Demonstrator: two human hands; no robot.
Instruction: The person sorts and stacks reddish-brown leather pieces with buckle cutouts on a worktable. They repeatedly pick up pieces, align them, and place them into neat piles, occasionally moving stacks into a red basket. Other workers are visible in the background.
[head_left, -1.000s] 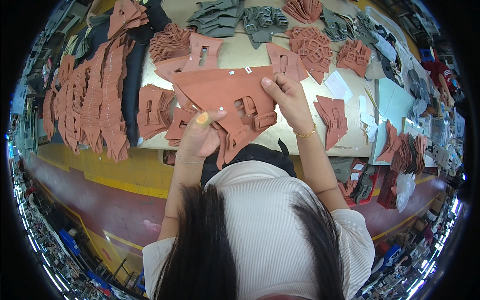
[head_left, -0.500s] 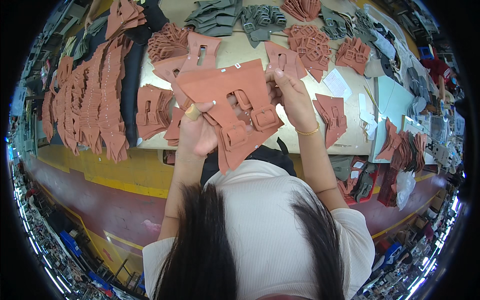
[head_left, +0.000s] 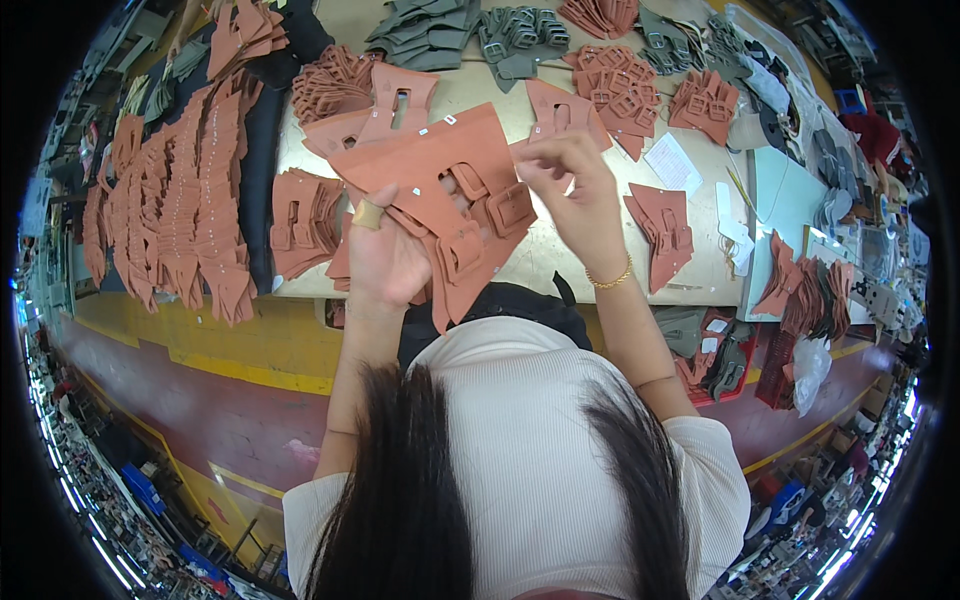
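While the left hand (head_left: 392,262) is holding a flat, brick-red, leather-like piece with buckled straps (head_left: 432,155) above the table (head_left: 550,262) in the head view, its tan-wrapped thumb is pressing on top. The right hand (head_left: 580,200) is hovering by the piece's right edge, fingers curling, thumb nearing them; whether it is touching cannot be told. Grey-green buckled straps (head_left: 522,40) are lying beyond, and a white paper sheet (head_left: 673,165) is lying to the right.

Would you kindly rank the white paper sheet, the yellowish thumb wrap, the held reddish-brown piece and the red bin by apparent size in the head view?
Held reddish-brown piece
Red bin
White paper sheet
Yellowish thumb wrap
Nearness to the camera may enlarge the piece.
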